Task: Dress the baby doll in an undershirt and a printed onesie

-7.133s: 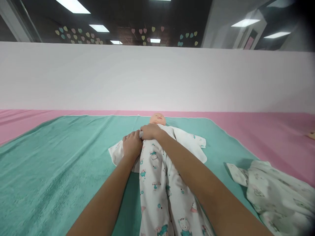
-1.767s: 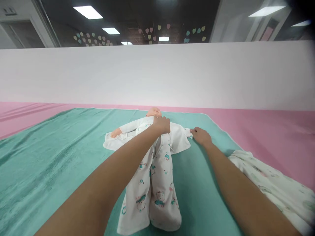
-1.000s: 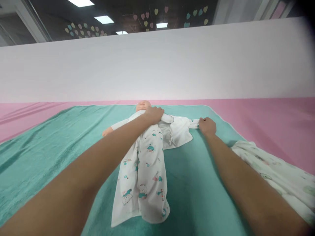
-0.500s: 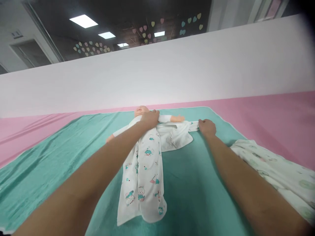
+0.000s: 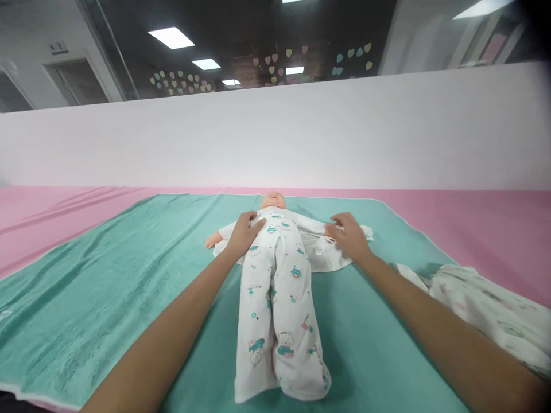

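Observation:
A baby doll (image 5: 274,201) lies on its back, arms spread, in a long-sleeved white top. White printed pants (image 5: 288,298) with small animal figures cover its legs and reach up over its torso. My left hand (image 5: 245,234) rests at the side of the doll's torso, thumb and fingers apart. Beside the doll's hand on the right is my right hand (image 5: 350,236), slightly blurred, its thumb and fingers apart. Spread beneath the doll's arms lies a white garment (image 5: 329,258), its printed sleeve end showing past my right hand.
A green blanket (image 5: 129,298) lies under the doll, over a pink surface (image 5: 486,229). At the right is a crumpled, pale printed cloth (image 5: 486,304), partly behind my forearm. A white padded wall (image 5: 275,137) stands at the back, below dark glass with heart stickers.
My right hand has let go of the garment's sleeve end and moved in toward the doll's hand. My left hand has shifted from the doll's right-side shoulder to its left-side torso. The view has turned.

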`<state>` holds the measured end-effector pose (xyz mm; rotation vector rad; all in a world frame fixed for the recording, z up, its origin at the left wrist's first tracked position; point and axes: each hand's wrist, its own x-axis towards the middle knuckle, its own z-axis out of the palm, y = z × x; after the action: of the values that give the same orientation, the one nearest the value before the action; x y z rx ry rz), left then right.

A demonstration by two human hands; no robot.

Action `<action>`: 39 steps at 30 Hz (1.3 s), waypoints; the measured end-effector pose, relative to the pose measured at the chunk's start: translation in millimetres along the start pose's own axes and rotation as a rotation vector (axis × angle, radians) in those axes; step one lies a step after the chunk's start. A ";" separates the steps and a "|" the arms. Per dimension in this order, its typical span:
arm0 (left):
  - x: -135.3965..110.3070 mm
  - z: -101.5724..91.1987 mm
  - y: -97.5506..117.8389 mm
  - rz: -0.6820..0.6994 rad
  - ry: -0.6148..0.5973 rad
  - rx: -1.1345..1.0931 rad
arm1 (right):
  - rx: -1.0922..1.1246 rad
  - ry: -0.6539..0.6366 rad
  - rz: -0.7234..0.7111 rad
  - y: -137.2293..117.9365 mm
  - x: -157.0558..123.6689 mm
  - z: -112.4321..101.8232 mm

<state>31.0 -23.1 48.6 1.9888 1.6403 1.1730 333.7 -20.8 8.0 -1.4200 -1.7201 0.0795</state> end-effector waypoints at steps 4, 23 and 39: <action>-7.5 -16.9 -27.4 -0.102 -0.139 -0.133 | 0.434 -0.309 -0.044 -52.7 -12.4 42.2; -23.0 -35.7 -25.8 0.173 -0.247 0.029 | 0.291 -0.301 0.098 -77.0 -23.0 34.1; -64.5 -66.0 -20.1 -0.039 -0.622 -0.146 | 0.510 -0.757 0.079 -82.6 -58.9 -2.3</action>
<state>-32.1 -93.2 50.4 1.9456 1.2264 0.5479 269.8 -98.5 20.9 -1.1235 -2.0159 1.1386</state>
